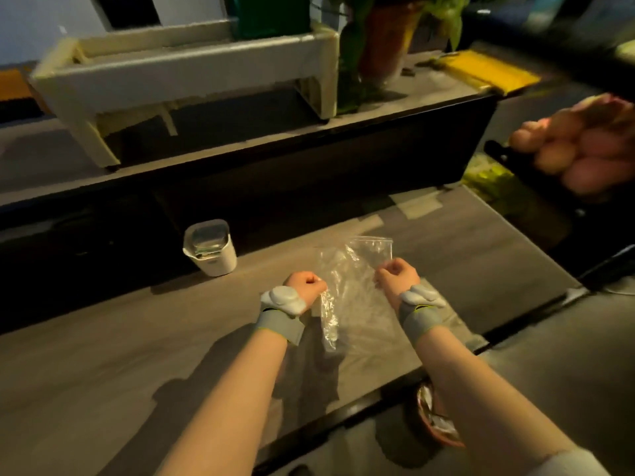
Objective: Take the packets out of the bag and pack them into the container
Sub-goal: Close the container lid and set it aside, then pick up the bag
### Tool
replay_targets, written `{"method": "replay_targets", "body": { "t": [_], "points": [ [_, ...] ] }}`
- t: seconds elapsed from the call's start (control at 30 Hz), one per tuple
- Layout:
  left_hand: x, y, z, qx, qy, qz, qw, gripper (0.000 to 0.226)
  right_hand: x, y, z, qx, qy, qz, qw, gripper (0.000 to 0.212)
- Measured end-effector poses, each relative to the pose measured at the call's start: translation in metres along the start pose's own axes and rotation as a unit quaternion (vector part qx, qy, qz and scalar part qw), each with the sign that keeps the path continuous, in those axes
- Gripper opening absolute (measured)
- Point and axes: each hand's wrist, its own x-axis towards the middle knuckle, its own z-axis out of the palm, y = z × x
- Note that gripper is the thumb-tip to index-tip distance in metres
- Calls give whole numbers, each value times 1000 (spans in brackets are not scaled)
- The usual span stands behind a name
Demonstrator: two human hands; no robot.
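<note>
A clear plastic zip bag (350, 269) is held up over the grey table (103, 355), between my two hands. My left hand (307, 286) grips the bag's left edge in a fist. My right hand (397, 274) grips the right edge, also with curled fingers. The bag looks transparent and I see no packets inside it. A white container (211, 249) with a clear lid on top stands on the table to the left of the bag, about a hand's width beyond my left hand.
A dark raised counter (309, 159) runs behind the table, bearing a white stand (192, 70), a plant vase (381, 46) and a yellow item (488, 70). A basket of round produce (577, 149) is at right. A small bowl (436, 420) sits below the table edge.
</note>
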Motion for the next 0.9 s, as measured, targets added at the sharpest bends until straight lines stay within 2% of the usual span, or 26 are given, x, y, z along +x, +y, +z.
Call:
{"method": "replay_targets", "body": {
  "t": [0.13,0.33,0.57,0.7,0.8,0.87,0.9],
  "points": [
    [-10,35,76,8,-52,-10,999,32,20,48,-69,10,19,33,999,14],
    [-41,78,207,11,-96,-39,995,32,39,118,-177,-6,19,76,997,18],
    [-61,75,333,58,-203,-66,975,33,38,210,-253,-32,16,132,991,18],
    [-57,51,380,95,-247,-92,960,35,44,265,-262,-57,24,149,987,14],
    [-44,20,413,102,-236,-112,960,28,57,309,-255,-77,37,155,984,14],
    [-33,4,432,96,-195,-123,968,4,69,335,-247,-86,42,161,982,14],
    [-22,-14,450,96,-174,-118,973,17,79,357,-239,-88,55,159,982,18]
  ]
}}
